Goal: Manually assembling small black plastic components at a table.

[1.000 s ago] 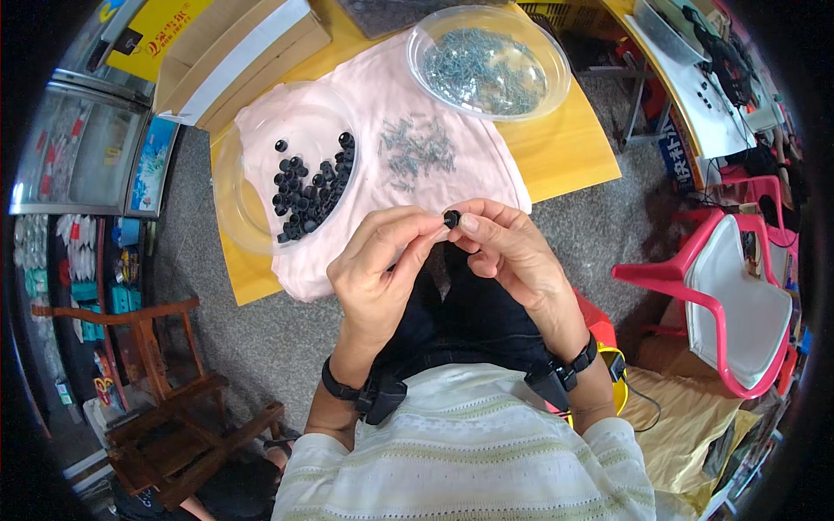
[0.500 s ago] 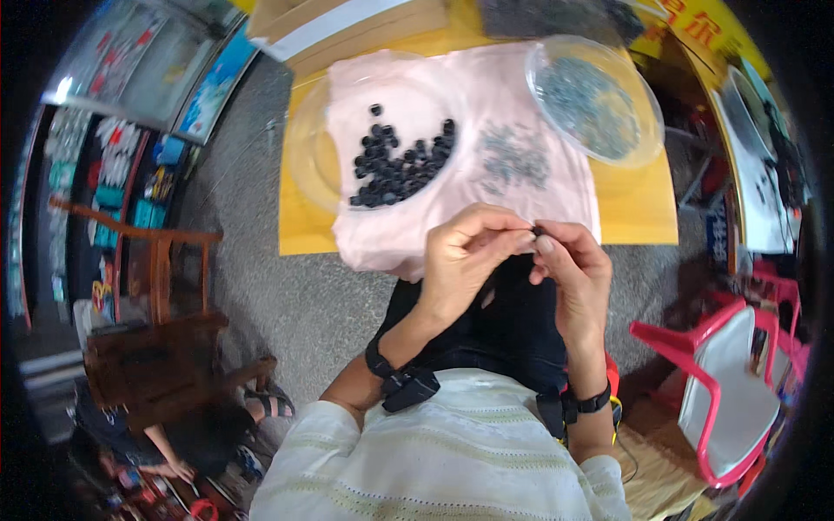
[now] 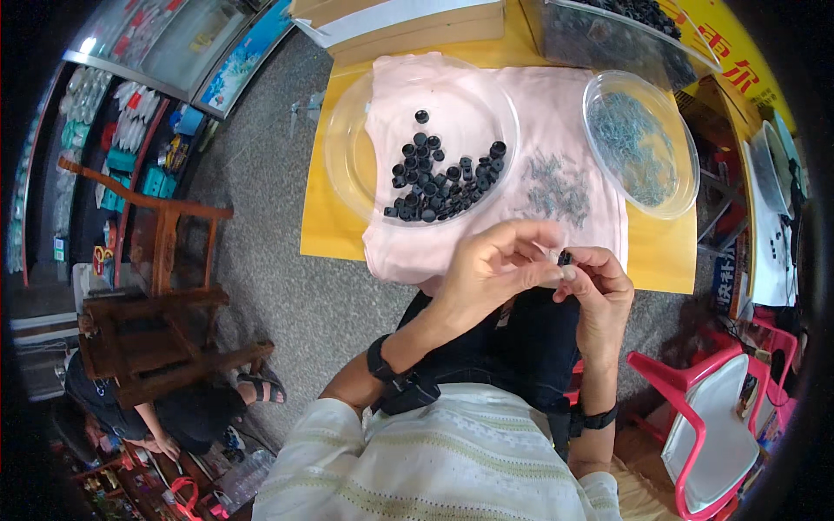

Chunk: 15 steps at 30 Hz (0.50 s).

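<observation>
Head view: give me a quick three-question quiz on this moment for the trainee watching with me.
1. True or false: the small black part is pinched between the left hand and the right hand.
2. Which holds the black parts? A) the clear dish on the pink cloth B) the clear bowl to its right C) the red chair
3. Fill in: the loose metal pieces lie on the ____ cloth.

Key: 1 true; 2 A; 3 pink.
</observation>
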### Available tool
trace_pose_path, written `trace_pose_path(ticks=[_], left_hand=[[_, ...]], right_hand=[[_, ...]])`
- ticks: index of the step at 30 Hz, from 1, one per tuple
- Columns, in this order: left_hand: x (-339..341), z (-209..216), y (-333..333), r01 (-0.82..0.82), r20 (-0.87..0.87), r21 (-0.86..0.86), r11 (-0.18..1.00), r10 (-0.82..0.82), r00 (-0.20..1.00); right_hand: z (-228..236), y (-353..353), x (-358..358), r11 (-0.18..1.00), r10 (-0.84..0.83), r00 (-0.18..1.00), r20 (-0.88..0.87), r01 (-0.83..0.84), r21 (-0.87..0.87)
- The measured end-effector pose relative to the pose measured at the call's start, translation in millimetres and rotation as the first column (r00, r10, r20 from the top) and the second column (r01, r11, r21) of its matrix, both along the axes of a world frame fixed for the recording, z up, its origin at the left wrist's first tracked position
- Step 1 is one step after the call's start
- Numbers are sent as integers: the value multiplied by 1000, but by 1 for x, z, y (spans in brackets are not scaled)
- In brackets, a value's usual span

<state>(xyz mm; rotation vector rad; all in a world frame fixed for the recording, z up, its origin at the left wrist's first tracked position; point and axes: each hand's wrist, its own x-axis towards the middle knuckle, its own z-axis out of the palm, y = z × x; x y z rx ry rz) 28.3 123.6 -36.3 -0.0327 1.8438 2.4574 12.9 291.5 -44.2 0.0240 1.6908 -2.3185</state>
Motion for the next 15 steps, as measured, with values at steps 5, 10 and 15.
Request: trace_pose_path(ticks=[5, 10, 15], left_hand=[[-53, 13, -69, -288, -241, -711, 642, 162, 957], [-99, 2, -132, -322, -296, -882, 344, 127, 947], [-110, -1, -139, -198, -151, -881, 430, 142, 978]], right_hand=[[-11, 9, -13, 999, -47, 999, 23, 47, 17], [-13, 8, -16, 999, -35, 998, 60, 34, 18], [-11, 7, -15, 1000, 6, 998, 66, -6, -3]])
